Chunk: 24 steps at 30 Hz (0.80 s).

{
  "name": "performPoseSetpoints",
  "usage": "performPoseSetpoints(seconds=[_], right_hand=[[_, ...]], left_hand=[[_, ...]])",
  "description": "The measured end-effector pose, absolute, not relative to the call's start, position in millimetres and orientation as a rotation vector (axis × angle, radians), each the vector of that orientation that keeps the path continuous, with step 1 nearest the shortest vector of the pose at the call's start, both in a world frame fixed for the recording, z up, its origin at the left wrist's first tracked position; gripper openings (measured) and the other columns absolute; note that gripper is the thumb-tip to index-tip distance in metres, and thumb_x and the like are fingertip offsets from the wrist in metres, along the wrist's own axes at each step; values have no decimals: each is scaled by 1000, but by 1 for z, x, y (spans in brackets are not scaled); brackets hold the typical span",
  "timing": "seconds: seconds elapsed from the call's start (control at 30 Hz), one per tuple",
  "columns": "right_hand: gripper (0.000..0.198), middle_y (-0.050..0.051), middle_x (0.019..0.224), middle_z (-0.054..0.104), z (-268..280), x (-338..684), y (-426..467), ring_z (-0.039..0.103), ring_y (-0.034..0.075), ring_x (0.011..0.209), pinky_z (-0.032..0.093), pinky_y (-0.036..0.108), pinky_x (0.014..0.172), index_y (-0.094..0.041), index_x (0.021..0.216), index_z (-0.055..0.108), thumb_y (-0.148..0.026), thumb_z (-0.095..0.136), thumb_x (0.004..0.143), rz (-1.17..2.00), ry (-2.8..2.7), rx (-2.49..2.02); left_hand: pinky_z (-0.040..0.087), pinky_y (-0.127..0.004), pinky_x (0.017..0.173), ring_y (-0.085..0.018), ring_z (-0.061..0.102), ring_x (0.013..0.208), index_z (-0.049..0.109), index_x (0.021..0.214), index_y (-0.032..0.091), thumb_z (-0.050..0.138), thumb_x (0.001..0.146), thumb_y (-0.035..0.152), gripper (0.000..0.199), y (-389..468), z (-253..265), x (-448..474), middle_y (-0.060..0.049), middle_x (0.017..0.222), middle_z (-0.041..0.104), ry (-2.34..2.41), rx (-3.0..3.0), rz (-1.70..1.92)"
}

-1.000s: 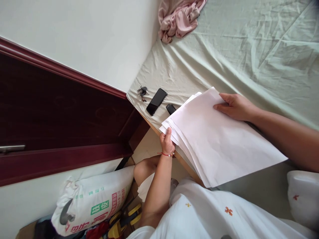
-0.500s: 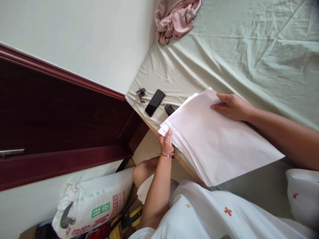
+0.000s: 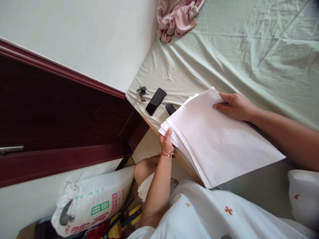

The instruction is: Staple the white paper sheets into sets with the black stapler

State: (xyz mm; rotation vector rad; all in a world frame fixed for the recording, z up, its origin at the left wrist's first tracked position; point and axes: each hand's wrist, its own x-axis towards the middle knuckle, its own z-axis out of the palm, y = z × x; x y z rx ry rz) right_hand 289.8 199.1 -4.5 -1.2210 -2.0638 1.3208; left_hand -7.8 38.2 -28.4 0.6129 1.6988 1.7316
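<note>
A loose stack of large white paper sheets is held up over the edge of the bed, its layers fanned out along the left side. My left hand, with a red beaded string on the wrist, grips the near left corner, thumb on top and fingers hidden beneath. At the far right edge, my right hand pinches the paper between thumb and fingers. Just beyond the stack lies a black object, partly covered by the sheets.
A black phone and a bunch of keys lie on the pale green bedsheet by the wall. Pink cloth is heaped farther back. At left are a dark red door and a printed white sack.
The top sheet has shifted slightly to the right relative to those beneath, widening the fan at the left edge. My right hand moved a little right; both hands keep their hold.
</note>
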Motion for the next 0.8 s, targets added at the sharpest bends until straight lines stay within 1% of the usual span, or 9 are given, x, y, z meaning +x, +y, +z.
performPoseSetpoints(seconds=[0.1,0.17,0.33,0.53,0.67,0.8], right_hand=[[19,5,88,72,-1,291,199,62,22,82,49,36,81,-24,85,56,-38,62,96,1379,-2056,-1241],[20,4,86,70,0,291,198,61,22,80,49,36,80,-24,84,55,-38,62,97,1387,-2048,-1226],[14,4,88,73,-3,291,199,63,22,80,50,36,81,-24,89,59,-36,62,95,1384,-2038,-1183],[19,5,85,73,-3,291,199,63,22,79,49,36,78,-23,87,60,-40,63,95,1369,-2053,-1227],[16,5,90,76,-1,289,198,66,23,85,49,36,80,-22,93,65,-37,62,95,1362,-2055,-1263],[16,7,94,78,1,288,198,69,25,88,50,37,82,-21,94,67,-37,61,95,1372,-2035,-1272]], left_hand=[[63,-32,94,-26,81,102,88,95,19,104,56,61,60,39,-28,-7,-8,102,86,1701,613,1726],[62,-32,95,-26,81,104,88,96,19,105,55,60,61,40,-27,-6,-8,104,86,1704,620,1724],[62,-30,93,-23,81,99,88,94,19,104,56,60,58,41,-26,-5,-7,99,86,1696,649,1718],[62,-31,91,-23,80,95,87,92,21,104,56,55,52,40,-27,-7,-5,98,86,1689,654,1719],[61,-31,90,-22,80,92,86,87,20,102,59,54,47,38,-30,-9,-4,92,84,1694,646,1701],[61,-32,91,-23,80,93,86,88,20,101,60,53,46,38,-31,-10,-5,92,84,1700,639,1700]])
